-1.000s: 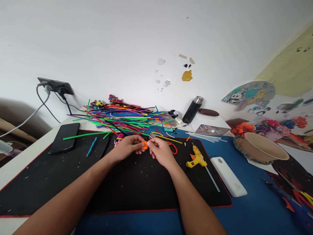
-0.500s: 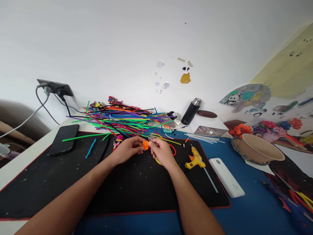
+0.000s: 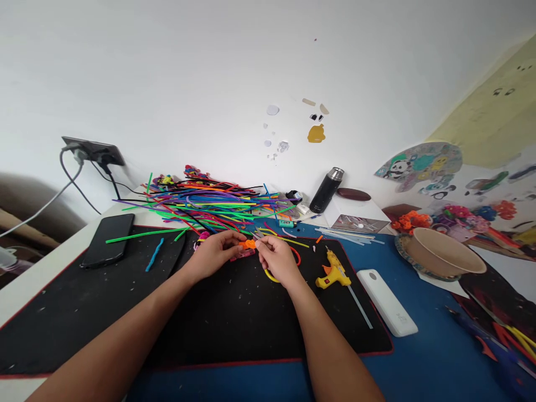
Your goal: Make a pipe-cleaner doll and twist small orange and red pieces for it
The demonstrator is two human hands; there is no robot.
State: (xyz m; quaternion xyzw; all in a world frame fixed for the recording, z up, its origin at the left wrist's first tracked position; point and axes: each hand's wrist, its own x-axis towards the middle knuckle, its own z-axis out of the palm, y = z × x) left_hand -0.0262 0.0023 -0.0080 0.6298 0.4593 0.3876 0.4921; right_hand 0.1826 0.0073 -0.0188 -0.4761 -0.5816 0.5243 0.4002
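Both hands meet over the far middle of a black mat (image 3: pixel 234 312). My left hand (image 3: pixel 213 254) and my right hand (image 3: pixel 276 258) pinch a small orange pipe-cleaner piece (image 3: pixel 248 244) between their fingertips. A pink bit (image 3: pixel 243 254) shows just under it. A yellow loop (image 3: pixel 270 275) and a red loop (image 3: pixel 297 257) lie on the mat under and beside my right hand. A large heap of coloured pipe cleaners (image 3: pixel 201 204) lies just beyond the hands.
A yellow glue gun (image 3: pixel 333 272) and a white power bank (image 3: pixel 387 302) lie right of my hand. A black phone (image 3: pixel 108 239) and a blue piece (image 3: pixel 154 254) lie left. A black flask (image 3: pixel 326 190), a paper bowl (image 3: pixel 439 251) and paper crafts stand at the right.
The hands stayed together on the orange piece and turned it slightly. A pink bit now shows below it, and the yellow loop has come into view under my right hand.
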